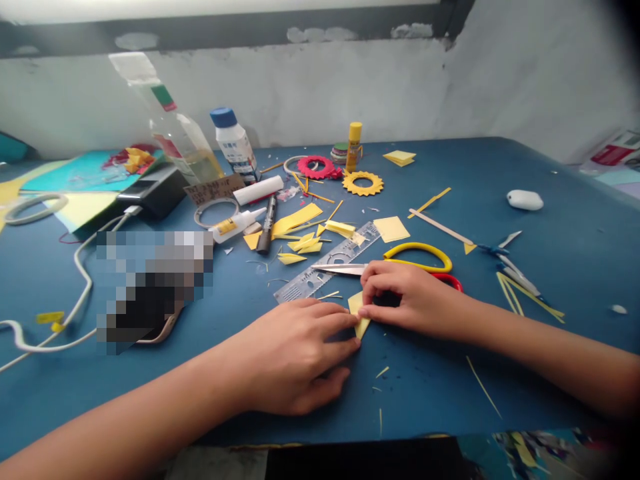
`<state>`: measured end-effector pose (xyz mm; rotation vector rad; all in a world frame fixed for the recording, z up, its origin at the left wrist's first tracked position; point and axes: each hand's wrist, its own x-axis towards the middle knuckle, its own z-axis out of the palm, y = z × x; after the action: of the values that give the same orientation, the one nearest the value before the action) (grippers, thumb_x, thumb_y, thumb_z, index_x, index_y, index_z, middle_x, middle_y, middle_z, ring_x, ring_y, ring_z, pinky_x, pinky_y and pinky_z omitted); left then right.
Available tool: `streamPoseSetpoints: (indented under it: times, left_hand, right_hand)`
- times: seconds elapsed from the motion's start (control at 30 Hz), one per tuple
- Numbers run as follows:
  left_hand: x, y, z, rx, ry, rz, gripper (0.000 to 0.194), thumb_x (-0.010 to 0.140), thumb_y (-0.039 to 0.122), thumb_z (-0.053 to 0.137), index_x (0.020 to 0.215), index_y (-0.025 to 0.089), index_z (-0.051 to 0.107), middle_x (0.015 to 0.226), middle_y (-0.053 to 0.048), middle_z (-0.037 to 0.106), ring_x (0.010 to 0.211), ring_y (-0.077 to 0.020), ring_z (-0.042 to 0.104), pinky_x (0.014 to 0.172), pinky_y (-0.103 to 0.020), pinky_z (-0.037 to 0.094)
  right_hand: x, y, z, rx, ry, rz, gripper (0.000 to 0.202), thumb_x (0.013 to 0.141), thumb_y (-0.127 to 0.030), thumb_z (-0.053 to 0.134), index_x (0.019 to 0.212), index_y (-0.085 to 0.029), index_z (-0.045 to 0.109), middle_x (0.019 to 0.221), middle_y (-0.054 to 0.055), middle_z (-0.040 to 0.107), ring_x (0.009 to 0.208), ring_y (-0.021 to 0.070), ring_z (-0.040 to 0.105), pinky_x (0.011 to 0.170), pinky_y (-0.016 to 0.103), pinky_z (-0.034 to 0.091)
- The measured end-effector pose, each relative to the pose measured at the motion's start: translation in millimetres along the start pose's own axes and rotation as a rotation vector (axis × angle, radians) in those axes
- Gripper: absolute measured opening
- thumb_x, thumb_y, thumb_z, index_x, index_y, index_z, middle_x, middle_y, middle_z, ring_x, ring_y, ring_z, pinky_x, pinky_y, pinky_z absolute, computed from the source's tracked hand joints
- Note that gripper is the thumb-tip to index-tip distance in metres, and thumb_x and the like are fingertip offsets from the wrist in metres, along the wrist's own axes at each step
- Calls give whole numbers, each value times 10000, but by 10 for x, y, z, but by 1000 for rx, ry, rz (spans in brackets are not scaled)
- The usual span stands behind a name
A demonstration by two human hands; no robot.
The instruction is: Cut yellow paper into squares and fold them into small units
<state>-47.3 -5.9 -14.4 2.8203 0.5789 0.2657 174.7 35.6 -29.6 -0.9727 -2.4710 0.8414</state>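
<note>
Left hand (305,357): thumb held apart from the fingers; a small pale yellow folded-paper piece (363,327) is pressed under its fingertips, seemingly against slipping.
Paper piece: held between both hands, just above the blue tabletop's surface or on it; creased, pointed below, partly hidden.
Right hand (415,290): clamped in a pinch on the paper, probably for fine control.
Yellow-and-red-handled metal scissors (345,269): placed just beyond the right hand, presumably for ready reach.

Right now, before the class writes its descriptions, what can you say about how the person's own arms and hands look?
The left hand and right hand are ungloved, with slim fingers. Both forearms are bare as far as they show: no sleeves, watches or bracelets. I see no rings or markings.
</note>
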Motion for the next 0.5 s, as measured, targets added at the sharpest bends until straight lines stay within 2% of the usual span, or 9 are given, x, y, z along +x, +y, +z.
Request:
streamPoseSetpoints:
  times: [0.37,0.5]
  left_hand:
    - [10,-26,46,-142,17,50,280,835,154,495,1078,96,622,1068,-120,688,1047,-225,622,955,-341,494]
    - [4,-76,32,-215,-2,17,380,778,50,457,1139,100,568,1121,-117,668,1071,-204,611,933,-318,500]
  right_hand:
    - [-5,24,27,-6,30,-28,111,822,-225,640,736,-162,611,856,35,593,753,139,573,694,269,458]
    - [-7,29,24,6,23,-27,113,825,-228,637,738,-163,609,851,34,590,745,137,572,687,267,459]
